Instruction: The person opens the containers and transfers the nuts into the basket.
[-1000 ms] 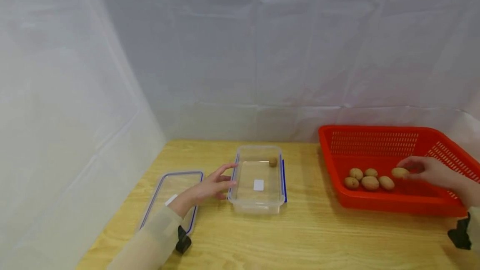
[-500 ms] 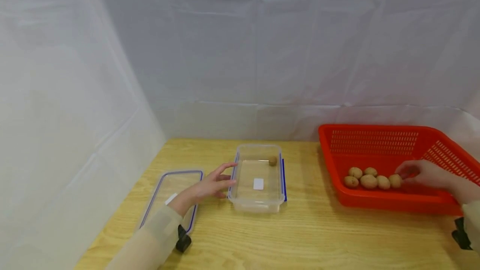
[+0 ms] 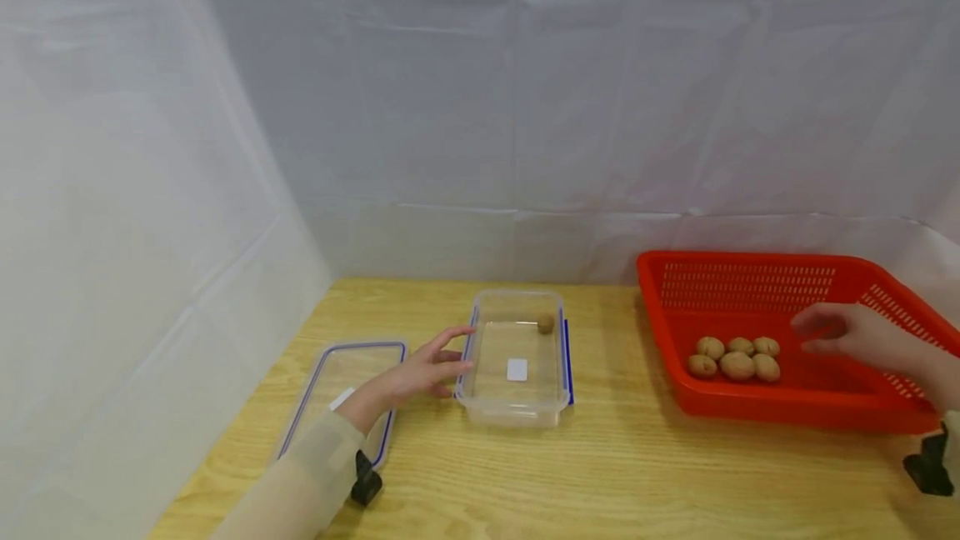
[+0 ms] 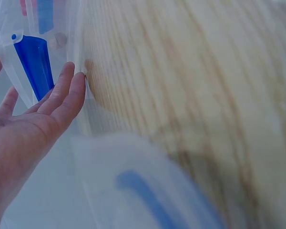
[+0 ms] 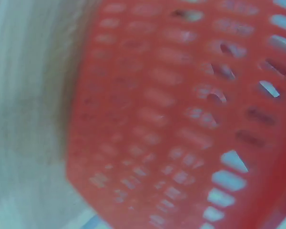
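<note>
My left hand (image 3: 420, 372) lies with spread fingers against the left rim of a clear plastic food container (image 3: 517, 407). A single walnut (image 3: 545, 323) sits in its far right corner. In the left wrist view, the left hand (image 4: 33, 129) has its fingertips by the container wall and a blue latch (image 4: 35, 64). My right hand (image 3: 855, 340) hovers inside the red basket (image 3: 795, 402), fingers loosely bent, with nothing seen between them. To its left, several walnuts (image 3: 737, 366) form two short rows. The right wrist view shows only the basket's slotted outside (image 5: 157, 114), not the hand.
A clear lid with a blue seal (image 3: 322, 373) lies on the wooden table (image 3: 600, 482), partly under the left forearm. White sheeting (image 3: 480, 123) rises behind the table and along the left side.
My right hand has set down the walnut it held at the group's right end, let it go, and drawn slightly away and up. My left hand and the container have stayed put.
</note>
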`<state>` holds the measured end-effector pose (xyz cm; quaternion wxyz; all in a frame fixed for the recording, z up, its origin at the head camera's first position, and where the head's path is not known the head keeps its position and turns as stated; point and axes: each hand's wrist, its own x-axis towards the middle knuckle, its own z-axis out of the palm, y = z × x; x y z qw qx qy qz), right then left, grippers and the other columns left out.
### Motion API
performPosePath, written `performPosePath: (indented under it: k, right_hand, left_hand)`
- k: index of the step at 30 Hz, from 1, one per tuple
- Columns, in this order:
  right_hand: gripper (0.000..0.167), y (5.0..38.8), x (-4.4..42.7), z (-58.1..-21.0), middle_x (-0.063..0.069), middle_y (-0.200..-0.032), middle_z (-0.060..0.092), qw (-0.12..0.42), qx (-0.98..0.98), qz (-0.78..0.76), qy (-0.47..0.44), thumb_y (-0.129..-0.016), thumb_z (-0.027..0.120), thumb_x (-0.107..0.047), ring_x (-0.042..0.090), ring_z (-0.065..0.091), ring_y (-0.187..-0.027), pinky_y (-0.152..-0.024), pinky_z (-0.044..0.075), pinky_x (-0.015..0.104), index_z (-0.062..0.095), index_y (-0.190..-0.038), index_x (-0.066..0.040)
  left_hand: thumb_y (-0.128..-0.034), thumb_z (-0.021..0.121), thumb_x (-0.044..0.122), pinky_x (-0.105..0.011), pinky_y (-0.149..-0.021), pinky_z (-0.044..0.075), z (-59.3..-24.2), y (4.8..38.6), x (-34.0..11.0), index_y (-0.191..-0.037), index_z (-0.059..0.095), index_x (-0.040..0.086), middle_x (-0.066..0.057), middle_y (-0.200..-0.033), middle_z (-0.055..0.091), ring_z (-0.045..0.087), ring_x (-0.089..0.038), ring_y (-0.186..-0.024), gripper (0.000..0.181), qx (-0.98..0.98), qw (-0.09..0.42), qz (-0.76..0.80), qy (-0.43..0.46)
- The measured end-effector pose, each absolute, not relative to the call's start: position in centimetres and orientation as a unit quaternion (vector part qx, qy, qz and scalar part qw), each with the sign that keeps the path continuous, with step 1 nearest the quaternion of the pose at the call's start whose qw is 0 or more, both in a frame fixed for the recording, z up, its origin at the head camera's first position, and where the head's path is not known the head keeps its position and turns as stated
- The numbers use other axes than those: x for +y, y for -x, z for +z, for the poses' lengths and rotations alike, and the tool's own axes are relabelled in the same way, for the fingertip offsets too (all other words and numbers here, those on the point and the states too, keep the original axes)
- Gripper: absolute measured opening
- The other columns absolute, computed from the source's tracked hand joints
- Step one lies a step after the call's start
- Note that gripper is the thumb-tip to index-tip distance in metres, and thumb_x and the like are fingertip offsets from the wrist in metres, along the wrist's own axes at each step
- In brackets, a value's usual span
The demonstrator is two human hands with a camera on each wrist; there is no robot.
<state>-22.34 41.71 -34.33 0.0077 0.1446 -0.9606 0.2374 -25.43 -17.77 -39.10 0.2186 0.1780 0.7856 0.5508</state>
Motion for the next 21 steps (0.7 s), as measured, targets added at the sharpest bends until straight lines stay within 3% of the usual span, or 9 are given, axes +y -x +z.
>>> performPosePath:
  k: [9,16,21]
  right_hand:
    - [0.030,23.2,38.3,-31.4,0.004,-0.102,0.069,0.030,-0.941,0.266,-0.208,-0.082,0.075,-0.002,0.003,0.061,-0.088,-0.072,0.051,0.019,0.066,-0.110,0.000]
    - [0.032,23.5,34.5,-29.0,0.008,-0.110,0.067,0.003,-0.938,0.272,-0.213,-0.086,0.074,-0.009,0.025,0.062,-0.099,-0.078,0.050,0.021,0.065,-0.115,-0.002]
    - [0.031,24.1,32.1,-28.0,0.004,-0.109,0.067,0.012,-0.937,0.264,-0.226,-0.085,0.075,-0.011,0.026,0.062,-0.100,-0.082,0.052,0.028,0.066,-0.114,-0.006]
  left_hand:
    - [-0.0983,0.060,0.031,-0.043,-0.082,0.051,-39.1,25.4,-17.7,-0.152,0.027,0.024,-0.029,-0.146,0.032,0.039,-0.040,-0.130,0.063,0.785,0.220,0.550,-0.179]
    - [-0.0982,0.060,0.031,-0.043,-0.082,0.051,-39.2,25.4,-17.7,-0.152,0.027,0.024,-0.029,-0.146,0.032,0.038,-0.040,-0.130,0.064,0.785,0.222,0.550,-0.182]
    - [-0.0988,0.059,0.030,-0.044,-0.083,0.051,-39.1,25.4,-17.8,-0.152,0.026,0.024,-0.030,-0.147,0.031,0.037,-0.041,-0.131,0.063,0.784,0.222,0.550,-0.185]
